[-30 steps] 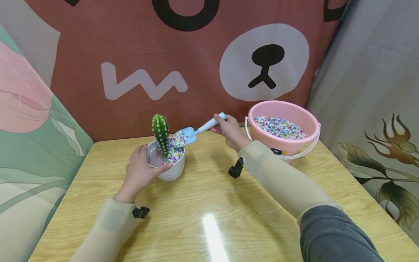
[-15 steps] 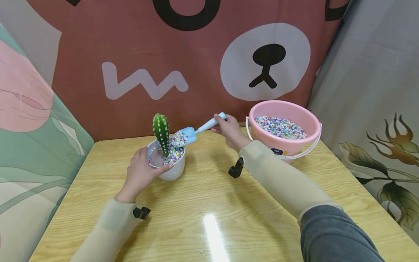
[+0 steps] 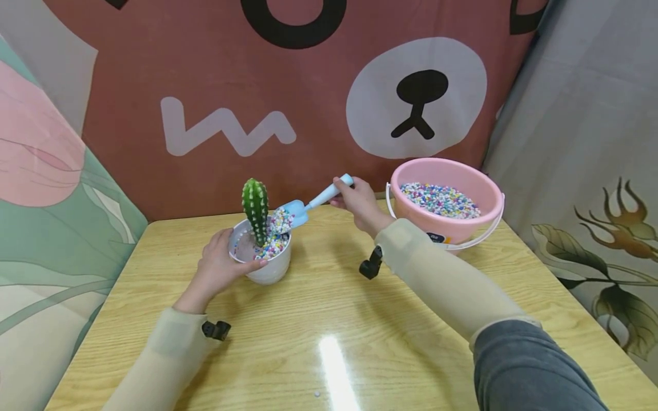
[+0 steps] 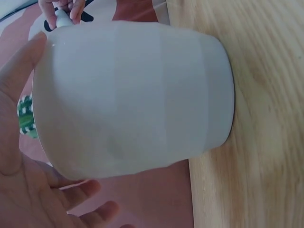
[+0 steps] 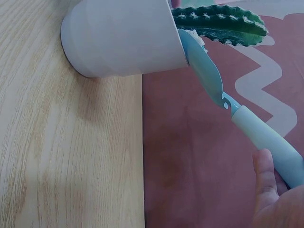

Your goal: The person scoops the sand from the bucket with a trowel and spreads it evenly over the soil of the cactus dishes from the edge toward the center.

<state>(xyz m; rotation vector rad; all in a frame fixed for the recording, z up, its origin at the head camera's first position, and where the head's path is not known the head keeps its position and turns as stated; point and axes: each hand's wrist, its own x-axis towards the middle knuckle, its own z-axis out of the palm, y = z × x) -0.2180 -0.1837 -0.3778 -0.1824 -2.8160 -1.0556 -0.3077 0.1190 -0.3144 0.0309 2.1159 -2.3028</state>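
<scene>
A small green cactus (image 3: 255,211) stands in a white pot (image 3: 272,268), leaning a little to the right. Colourful beads (image 3: 271,249) cover the right part inside the pot; a greyish surface shows at left. My left hand (image 3: 218,265) holds the pot by its left side, thumb along the near rim and fingers behind. In my right hand (image 3: 360,205) is the handle of a light blue toy shovel (image 3: 300,214), pinched near its end. The shovel's blade slants down over the pot's right rim, with beads on it. In the right wrist view the blade (image 5: 202,64) meets the rim.
A pink bucket (image 3: 444,228) with a white handle stands at the back right, partly filled with beads (image 3: 439,201). One loose bead (image 3: 316,394) lies near the front of the wooden table (image 3: 288,331). A bear-print cloth (image 3: 319,131) hangs behind.
The shovel's blade tips slightly lower into the pot, and its beads have slid down towards the tip. The cactus leans slightly further right. My left wrist has shifted a little left.
</scene>
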